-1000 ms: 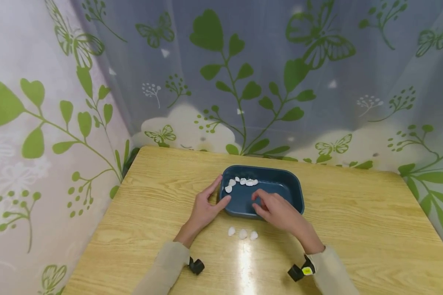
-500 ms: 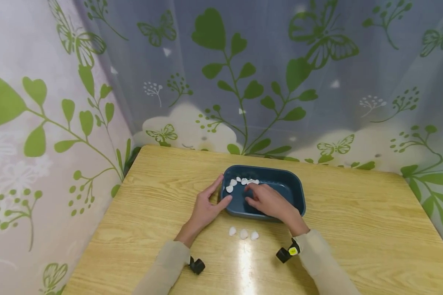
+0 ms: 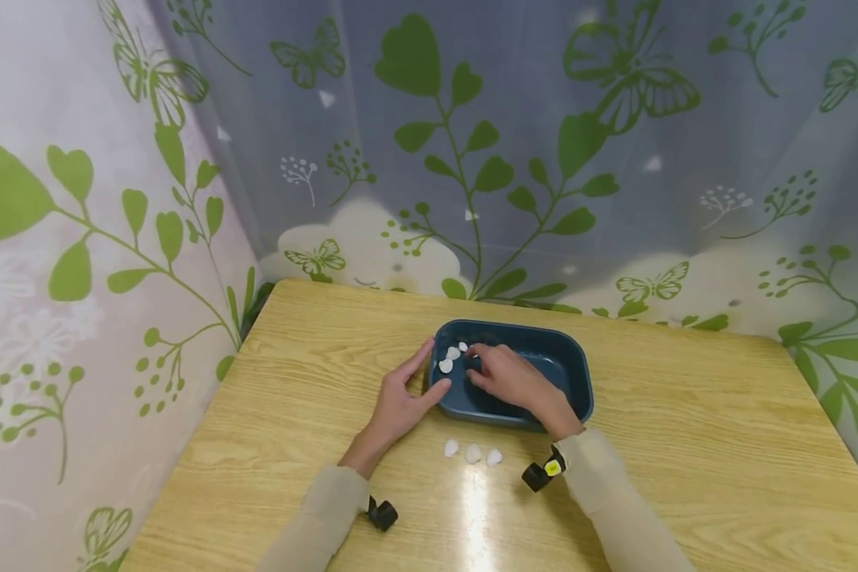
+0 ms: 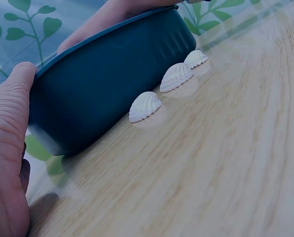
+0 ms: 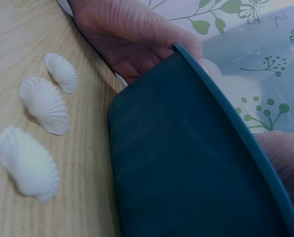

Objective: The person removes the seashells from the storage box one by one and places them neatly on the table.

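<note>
Left hand (image 3: 398, 405): fingers straight, bracing the tray (image 3: 576, 373) at its left end, mid-table. Right hand (image 3: 506, 376): inside the tray, fingers curled over shells (image 3: 449, 359); grasp cannot be told. Shells likely light, brittle; pinch by edges.

From my remote seat this reads as a curtained-off recording booth, not a lived-in room. A printed curtain (image 3: 472, 159) of green leaves and butterflies hangs close beyond both hands and wraps round past the left hand. A small wood-grain table (image 3: 686, 445) fills the enclosed space beneath the hands.
</note>
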Action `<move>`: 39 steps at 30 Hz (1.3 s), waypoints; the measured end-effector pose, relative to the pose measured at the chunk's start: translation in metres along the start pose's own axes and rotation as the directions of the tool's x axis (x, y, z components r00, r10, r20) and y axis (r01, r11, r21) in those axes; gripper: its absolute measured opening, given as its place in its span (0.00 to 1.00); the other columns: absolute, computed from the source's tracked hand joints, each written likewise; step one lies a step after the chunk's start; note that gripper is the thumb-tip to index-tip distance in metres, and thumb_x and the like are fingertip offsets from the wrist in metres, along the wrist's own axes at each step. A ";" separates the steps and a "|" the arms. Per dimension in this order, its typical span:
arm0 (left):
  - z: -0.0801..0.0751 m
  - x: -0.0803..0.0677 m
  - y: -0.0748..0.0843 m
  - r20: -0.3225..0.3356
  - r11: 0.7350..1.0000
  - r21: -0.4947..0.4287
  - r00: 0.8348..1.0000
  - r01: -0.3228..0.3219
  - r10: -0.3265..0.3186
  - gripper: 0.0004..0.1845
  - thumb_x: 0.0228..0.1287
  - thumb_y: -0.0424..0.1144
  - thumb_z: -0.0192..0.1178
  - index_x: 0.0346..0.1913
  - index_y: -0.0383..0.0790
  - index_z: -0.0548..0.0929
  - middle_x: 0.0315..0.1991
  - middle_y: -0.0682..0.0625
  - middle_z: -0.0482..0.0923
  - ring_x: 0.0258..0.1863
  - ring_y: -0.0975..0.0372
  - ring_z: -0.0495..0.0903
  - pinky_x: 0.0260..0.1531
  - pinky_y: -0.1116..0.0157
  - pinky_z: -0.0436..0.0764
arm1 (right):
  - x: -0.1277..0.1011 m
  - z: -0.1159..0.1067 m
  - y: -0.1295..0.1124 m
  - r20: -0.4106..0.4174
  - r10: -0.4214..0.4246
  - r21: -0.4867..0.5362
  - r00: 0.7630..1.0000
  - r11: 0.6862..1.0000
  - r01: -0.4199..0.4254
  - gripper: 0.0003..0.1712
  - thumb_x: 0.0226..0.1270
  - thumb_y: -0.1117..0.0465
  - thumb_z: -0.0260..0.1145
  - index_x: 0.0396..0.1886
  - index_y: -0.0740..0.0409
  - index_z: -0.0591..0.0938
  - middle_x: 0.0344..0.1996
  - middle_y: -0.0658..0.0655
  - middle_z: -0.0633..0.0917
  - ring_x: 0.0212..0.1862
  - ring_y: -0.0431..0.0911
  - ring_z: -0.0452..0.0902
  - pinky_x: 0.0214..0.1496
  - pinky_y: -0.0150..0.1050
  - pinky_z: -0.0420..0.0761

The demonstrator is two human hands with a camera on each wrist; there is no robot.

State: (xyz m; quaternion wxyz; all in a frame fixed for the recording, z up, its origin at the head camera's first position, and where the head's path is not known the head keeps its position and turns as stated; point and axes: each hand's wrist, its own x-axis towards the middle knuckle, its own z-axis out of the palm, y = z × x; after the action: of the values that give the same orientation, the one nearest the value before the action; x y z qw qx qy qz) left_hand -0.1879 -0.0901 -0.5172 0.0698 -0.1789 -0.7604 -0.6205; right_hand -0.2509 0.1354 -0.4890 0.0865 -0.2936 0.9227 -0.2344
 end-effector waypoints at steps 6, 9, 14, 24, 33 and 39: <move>0.001 0.001 -0.001 -0.015 1.000 -0.004 1.000 -0.010 0.010 0.36 0.69 0.33 0.70 0.76 0.30 0.69 0.75 0.37 0.68 0.77 0.52 0.65 0.77 0.54 0.65 | 0.011 -0.002 -0.001 -0.033 -0.053 -0.035 0.998 0.998 0.051 0.18 0.77 0.64 0.65 0.60 0.68 0.83 0.18 0.46 0.77 0.18 0.37 0.68 0.21 0.31 0.68; 0.002 0.000 -0.002 -0.017 1.000 -0.004 1.000 -0.014 0.014 0.36 0.68 0.32 0.70 0.76 0.30 0.69 0.75 0.37 0.68 0.77 0.51 0.65 0.77 0.53 0.65 | 0.015 -0.002 -0.001 -0.037 -0.064 -0.045 0.997 0.997 0.062 0.18 0.77 0.64 0.65 0.61 0.68 0.83 0.22 0.47 0.79 0.20 0.37 0.69 0.22 0.31 0.69; 0.001 0.000 0.000 -0.009 1.000 -0.003 1.000 -0.013 0.013 0.36 0.69 0.32 0.70 0.76 0.30 0.69 0.76 0.38 0.68 0.77 0.51 0.65 0.77 0.54 0.65 | 0.020 -0.002 -0.002 -0.005 -0.069 -0.063 0.998 0.996 0.069 0.21 0.77 0.65 0.65 0.65 0.65 0.80 0.24 0.48 0.81 0.20 0.37 0.69 0.22 0.31 0.68; -0.001 0.000 0.000 -0.007 1.000 0.002 1.000 -0.013 0.013 0.36 0.69 0.33 0.70 0.76 0.31 0.69 0.76 0.37 0.68 0.77 0.51 0.65 0.77 0.55 0.65 | 0.022 0.000 -0.005 0.060 -0.048 -0.095 0.997 0.994 0.053 0.22 0.78 0.65 0.64 0.68 0.64 0.79 0.29 0.53 0.85 0.18 0.38 0.66 0.23 0.32 0.68; 0.000 0.000 0.000 -0.019 1.000 0.001 1.000 -0.007 0.007 0.36 0.68 0.32 0.70 0.76 0.31 0.69 0.75 0.38 0.68 0.76 0.52 0.66 0.77 0.54 0.66 | 0.022 0.003 -0.005 0.038 -0.062 -0.073 0.997 0.995 0.065 0.14 0.77 0.66 0.65 0.58 0.59 0.83 0.30 0.51 0.84 0.20 0.39 0.68 0.23 0.33 0.69; 0.001 0.000 -0.002 -0.031 1.000 0.010 0.999 -0.018 0.018 0.36 0.67 0.31 0.70 0.76 0.30 0.70 0.75 0.38 0.69 0.76 0.50 0.67 0.76 0.54 0.66 | 0.021 0.003 -0.007 0.045 -0.040 -0.084 0.998 0.996 0.043 0.07 0.77 0.65 0.65 0.50 0.58 0.84 0.34 0.52 0.86 0.25 0.40 0.73 0.28 0.35 0.76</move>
State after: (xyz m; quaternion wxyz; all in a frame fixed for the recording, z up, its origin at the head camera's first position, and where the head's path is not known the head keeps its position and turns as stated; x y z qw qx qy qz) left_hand -0.1889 -0.0893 -0.5194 0.0882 -0.1758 -0.7607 -0.6186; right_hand -0.2639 0.1173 -0.4885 0.0889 -0.3211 0.9234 -0.1905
